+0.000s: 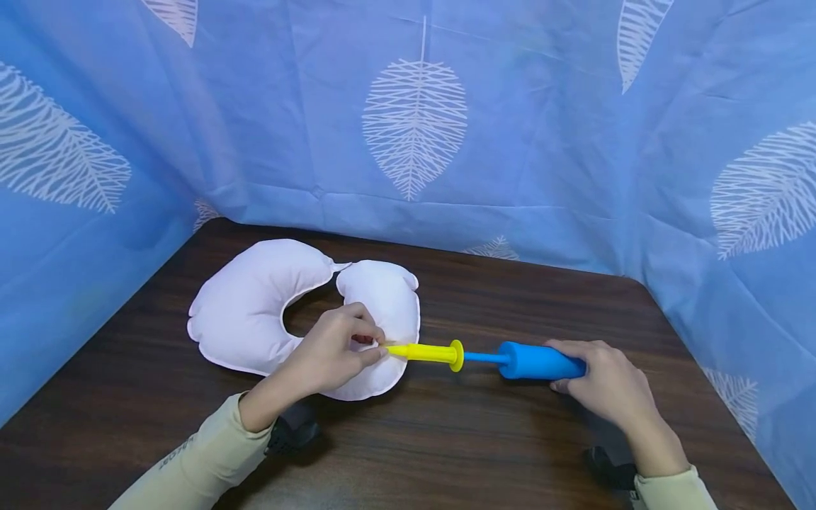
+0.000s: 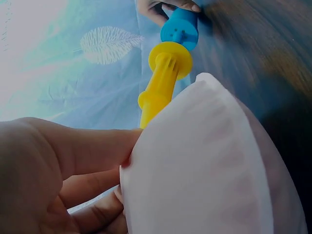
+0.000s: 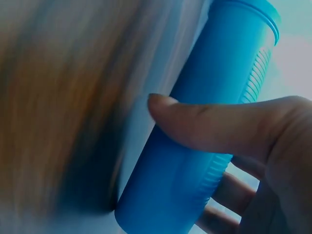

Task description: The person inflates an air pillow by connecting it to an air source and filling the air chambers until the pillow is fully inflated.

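A white U-shaped inflatable neck pillow (image 1: 245,312) lies on the table, puffed out with a few creases. My left hand (image 1: 331,347) pinches the pillow's near right arm, where the yellow nozzle end of a hand pump (image 1: 433,353) meets it. The fingers hide the valve itself. Around the pump's blue barrel (image 1: 538,361) curls my right hand (image 1: 608,379), its thumb across the side in the right wrist view. A length of thin blue rod shows between the yellow part and the barrel. In the left wrist view the pillow's edge (image 2: 195,161) bulges beside the left thumb.
The dark wood-grain table (image 1: 446,453) has rounded far corners. Blue cloth (image 1: 542,142) with white leaf prints hangs behind it and along both sides. A dark wrist device (image 1: 293,428) sits under the left wrist, and another (image 1: 608,467) under the right.
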### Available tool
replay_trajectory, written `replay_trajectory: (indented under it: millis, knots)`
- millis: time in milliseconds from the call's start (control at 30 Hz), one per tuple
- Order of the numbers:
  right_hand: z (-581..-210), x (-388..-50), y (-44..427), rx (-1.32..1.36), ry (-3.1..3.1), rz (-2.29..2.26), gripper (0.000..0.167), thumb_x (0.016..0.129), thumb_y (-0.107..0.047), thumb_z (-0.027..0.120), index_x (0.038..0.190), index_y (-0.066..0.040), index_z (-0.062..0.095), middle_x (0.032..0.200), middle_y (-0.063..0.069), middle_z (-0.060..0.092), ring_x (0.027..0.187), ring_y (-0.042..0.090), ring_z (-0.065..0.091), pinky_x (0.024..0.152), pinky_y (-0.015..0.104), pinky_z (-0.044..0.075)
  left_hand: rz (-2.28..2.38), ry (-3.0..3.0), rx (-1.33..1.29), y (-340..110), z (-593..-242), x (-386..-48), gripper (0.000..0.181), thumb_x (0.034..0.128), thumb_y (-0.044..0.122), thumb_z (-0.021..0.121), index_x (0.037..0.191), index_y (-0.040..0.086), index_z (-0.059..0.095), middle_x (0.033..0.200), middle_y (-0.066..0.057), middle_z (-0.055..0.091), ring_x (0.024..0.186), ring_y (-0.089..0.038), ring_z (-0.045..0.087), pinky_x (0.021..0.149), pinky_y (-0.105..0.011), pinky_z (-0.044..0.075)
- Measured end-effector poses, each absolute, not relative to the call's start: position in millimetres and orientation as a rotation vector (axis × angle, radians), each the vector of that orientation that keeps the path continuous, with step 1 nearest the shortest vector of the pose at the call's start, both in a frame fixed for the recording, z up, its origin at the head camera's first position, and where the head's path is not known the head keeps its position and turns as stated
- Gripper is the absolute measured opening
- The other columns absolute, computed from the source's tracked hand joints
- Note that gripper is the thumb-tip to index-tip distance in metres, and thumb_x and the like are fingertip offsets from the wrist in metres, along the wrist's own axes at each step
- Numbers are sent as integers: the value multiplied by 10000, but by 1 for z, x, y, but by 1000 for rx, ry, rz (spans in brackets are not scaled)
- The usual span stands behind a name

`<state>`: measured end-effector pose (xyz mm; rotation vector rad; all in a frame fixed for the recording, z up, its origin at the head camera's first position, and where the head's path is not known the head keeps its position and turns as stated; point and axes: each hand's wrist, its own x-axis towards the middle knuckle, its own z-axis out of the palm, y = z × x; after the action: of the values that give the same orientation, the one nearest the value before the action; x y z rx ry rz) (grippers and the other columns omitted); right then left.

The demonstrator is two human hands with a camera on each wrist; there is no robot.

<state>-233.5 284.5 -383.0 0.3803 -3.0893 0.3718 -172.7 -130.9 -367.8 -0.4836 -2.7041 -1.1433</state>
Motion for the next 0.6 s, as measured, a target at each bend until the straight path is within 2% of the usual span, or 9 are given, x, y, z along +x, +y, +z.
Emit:
replay_trajectory:
  millis: [100,233,433,600]
  knots:
    - [-388,-235,296,346,-3064,384,674,825,-182,897,1464,-186,682,1438,353,608,1231,597,593,766,678,535,-1142,-2715,-479,-129,-367,-174,87,876,22,848,947,74,852,909,-7,684,805,-132,578,754,-266,531]
    - [-394,-228,279,428,-2949,393,653,798,-135,916,1418,-128,711,1378,299,677,1239,567,609,857,725,526,-1134,-2739,-427,-125,-367,-173,79,881,22,848,944,70,846,927,-20,686,819,-129,594,785,-269,566]
    - [-391,-214,231,657,-2853,376,640,788,-236,968,1381,-150,741,1291,133,774,1162,417,691,845,634,581,-1122,-2735,-401,-123,-367,-170,92,884,12,844,942,83,846,942,-23,681,845,-135,602,822,-308,608]
    - [-391,-208,225,632,-2866,347,649,782,-292,974,1380,-185,745,1277,97,782,1158,370,701,817,595,594,-1151,-2731,-440,-123,-368,-171,97,885,7,843,949,80,844,948,-23,678,859,-131,618,845,-313,626]
